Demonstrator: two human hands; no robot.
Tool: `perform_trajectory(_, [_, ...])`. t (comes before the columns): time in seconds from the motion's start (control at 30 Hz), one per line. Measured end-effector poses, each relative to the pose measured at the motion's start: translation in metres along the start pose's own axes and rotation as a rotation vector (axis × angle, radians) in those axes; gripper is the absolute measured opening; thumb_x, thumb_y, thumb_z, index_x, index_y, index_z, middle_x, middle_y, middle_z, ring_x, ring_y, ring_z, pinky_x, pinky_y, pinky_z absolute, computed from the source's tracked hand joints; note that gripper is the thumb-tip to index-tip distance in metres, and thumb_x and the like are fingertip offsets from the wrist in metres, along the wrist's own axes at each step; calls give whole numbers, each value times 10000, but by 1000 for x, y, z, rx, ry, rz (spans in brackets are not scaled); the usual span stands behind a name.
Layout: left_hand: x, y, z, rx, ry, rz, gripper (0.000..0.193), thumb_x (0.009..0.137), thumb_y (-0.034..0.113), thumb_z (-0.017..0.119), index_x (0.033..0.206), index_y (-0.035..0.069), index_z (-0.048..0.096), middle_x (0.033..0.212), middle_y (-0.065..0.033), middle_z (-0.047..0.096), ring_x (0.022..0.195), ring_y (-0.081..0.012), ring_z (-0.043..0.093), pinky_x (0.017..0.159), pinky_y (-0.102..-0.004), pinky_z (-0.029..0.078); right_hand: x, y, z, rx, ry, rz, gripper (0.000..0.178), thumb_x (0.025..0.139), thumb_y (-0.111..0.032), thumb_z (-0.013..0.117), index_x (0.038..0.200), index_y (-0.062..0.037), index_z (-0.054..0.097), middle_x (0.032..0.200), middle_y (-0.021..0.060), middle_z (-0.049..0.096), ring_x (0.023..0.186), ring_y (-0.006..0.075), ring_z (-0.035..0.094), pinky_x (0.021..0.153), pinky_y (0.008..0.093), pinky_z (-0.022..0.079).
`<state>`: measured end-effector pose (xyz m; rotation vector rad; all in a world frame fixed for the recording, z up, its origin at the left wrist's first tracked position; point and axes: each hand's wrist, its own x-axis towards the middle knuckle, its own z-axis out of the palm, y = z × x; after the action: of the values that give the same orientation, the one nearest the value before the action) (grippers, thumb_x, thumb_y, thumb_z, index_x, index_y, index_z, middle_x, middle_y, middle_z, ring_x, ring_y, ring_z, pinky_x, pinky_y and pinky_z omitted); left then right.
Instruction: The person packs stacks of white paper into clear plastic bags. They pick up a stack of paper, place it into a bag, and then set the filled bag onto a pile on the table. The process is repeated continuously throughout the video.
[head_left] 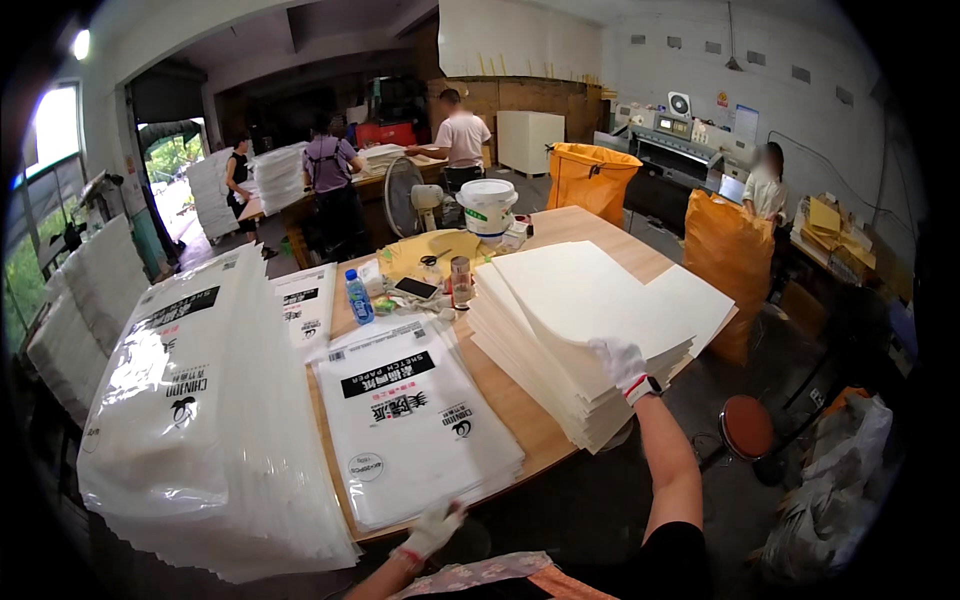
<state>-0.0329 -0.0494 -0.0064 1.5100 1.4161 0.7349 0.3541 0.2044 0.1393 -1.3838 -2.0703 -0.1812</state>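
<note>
A large stack of cream-white paper sheets [560,350] lies on the right of the table, its layers fanned unevenly. My right hand [620,368], in a white glove, is closed at the near edge of the top sheets, which bow towards it; the thumb is hidden. Left of the stack is a pile of clear printed plastic bags [420,430] with black lettering. Just off that pile's near edge is my left hand [430,532], also gloved, its fingers loosely stretched and slightly blurred, with nothing visible in them. A taller pile of similar bags [200,420] slopes down at far left.
Behind the bags stand a blue-labelled bottle [358,297], a phone [415,289], a glass [460,283] and a white bucket [487,208]. A fan [405,197] and orange sacks [592,182] are beyond the table. A round stool [746,427] stands at right. Several people work farther back.
</note>
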Motion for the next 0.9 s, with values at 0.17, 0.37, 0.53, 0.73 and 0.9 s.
perform_trajectory(0.17, [79, 132, 14, -1335, -383, -10, 256, 904, 161, 546, 1099, -6, 543, 1001, -99, 620, 886, -177, 598, 814, -296, 491, -49, -97, -18, -157, 26, -450, 171, 840, -225, 518, 942, -115, 598, 872, 97, 630, 765, 251, 629, 621, 399, 501])
perform_trajectory(0.37, [74, 127, -30, -783, -228, -205, 340, 788, 89, 612, 1101, -23, 539, 959, -103, 612, 881, -156, 595, 768, -299, 499, -106, -119, -97, 1142, -502, 82, 219, 822, -172, 612, 995, -37, 613, 929, 53, 625, 828, 196, 610, 727, 325, 494])
perform_trajectory(0.53, [10, 186, -80, -501, -329, -107, 259, 777, 78, 607, 1017, -16, 586, 886, -75, 594, 764, -123, 566, 667, -256, 477, -187, -36, -21, 1488, -68, 739, 309, 936, -265, 513, 1108, -14, 566, 909, 46, 639, 790, 146, 614, 706, 308, 514])
perform_trajectory(0.73, [-8, 113, 58, 730, 42, 568, 782, 714, 202, 620, 1350, -85, 266, 1385, -330, 216, 1314, -473, 200, 1063, -550, 209, -181, -198, 37, 1089, 132, 717, 315, 897, -145, 563, 1156, 32, 539, 1095, 107, 615, 992, 206, 587, 855, 312, 477])
perform_trajectory(0.9, [48, 33, 17, 512, 39, 263, 590, 756, 268, 603, 1271, 35, 435, 1331, -167, 407, 1230, -378, 355, 977, -499, 323, -189, -182, 44, 1125, 248, 666, 295, 827, -17, 606, 1110, 54, 559, 978, 113, 655, 848, 175, 629, 750, 293, 514])
